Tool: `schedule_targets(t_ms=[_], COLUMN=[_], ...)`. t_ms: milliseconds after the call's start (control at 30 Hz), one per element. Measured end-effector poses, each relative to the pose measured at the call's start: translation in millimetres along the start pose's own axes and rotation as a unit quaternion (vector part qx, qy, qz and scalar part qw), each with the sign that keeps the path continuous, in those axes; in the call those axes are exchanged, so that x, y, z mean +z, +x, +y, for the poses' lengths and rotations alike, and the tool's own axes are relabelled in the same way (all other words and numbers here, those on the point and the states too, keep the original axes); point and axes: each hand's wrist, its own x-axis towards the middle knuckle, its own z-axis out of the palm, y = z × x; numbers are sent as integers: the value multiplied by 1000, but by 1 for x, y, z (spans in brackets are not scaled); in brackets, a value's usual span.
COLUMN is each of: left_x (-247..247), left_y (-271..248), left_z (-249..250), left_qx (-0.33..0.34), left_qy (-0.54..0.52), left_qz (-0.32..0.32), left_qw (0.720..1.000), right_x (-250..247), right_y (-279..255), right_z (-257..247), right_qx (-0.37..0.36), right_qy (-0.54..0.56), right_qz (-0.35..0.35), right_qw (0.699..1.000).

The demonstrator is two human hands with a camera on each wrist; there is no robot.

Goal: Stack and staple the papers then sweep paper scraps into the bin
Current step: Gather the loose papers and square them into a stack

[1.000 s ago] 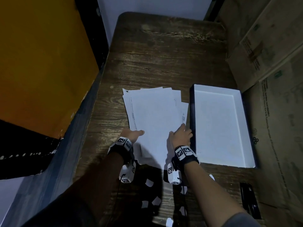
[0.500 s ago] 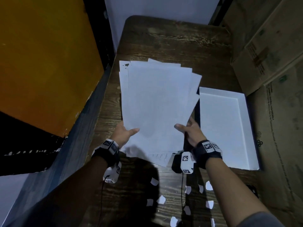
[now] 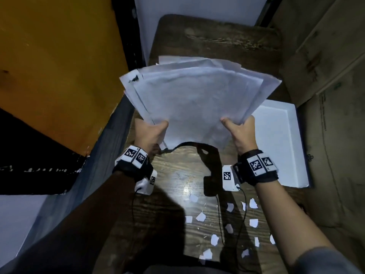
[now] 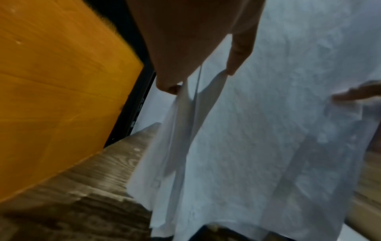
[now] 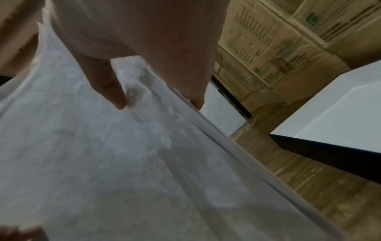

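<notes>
A fanned bundle of white papers [image 3: 193, 99] is held up on edge above the wooden table [image 3: 217, 42]. My left hand [image 3: 152, 131] grips its lower left side, thumb on the front sheet. My right hand [image 3: 240, 128] grips the lower right side the same way. In the left wrist view the papers [image 4: 268, 130] hang uneven under the left hand [image 4: 198, 68]. The right wrist view shows the right hand [image 5: 156, 91] pinching the papers [image 5: 103, 154]. Several small white paper scraps [image 3: 227, 224] lie on the near part of the table. No stapler shows in these views.
A shallow white open box [image 3: 278, 143] with dark sides sits on the table at the right, just past my right hand. Cardboard boxes [image 3: 325, 66] stand along the right edge. An orange panel [image 3: 59, 66] rises at the left. Thin black cables [image 3: 219, 218] run across the scraps.
Both hands gathered the papers off the table and lifted them; the bundle now stands higher and more upright, its top edge tipped away from me.
</notes>
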Motion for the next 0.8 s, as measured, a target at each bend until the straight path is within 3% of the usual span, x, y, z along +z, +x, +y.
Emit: schedule_targets(t_ms=[367,467,633,733,800], left_x=[-19,-15,-12,-25,-36], left_y=[-17,-23,-20,-14,-14], left_z=[-10,-19,-16,2,19], left_qx=[-23,-43,-69,17,140], left_qy=[75,99,43,64,90], left_qz=[-42,-67,-21,-10,30], left_qw=[996,992,996,998,986], right_x=[-7,-3,8,3,0], right_y=[-31,-45,-40,-25,-12], right_z=[12,25,13,-11,-23], right_qx=[66,86,66,35,9], right_qy=[2,-56,-62,-105,-165], right_qz=[-30,-56,-22,-38,-70], right_qw=[997,993,996,993,984])
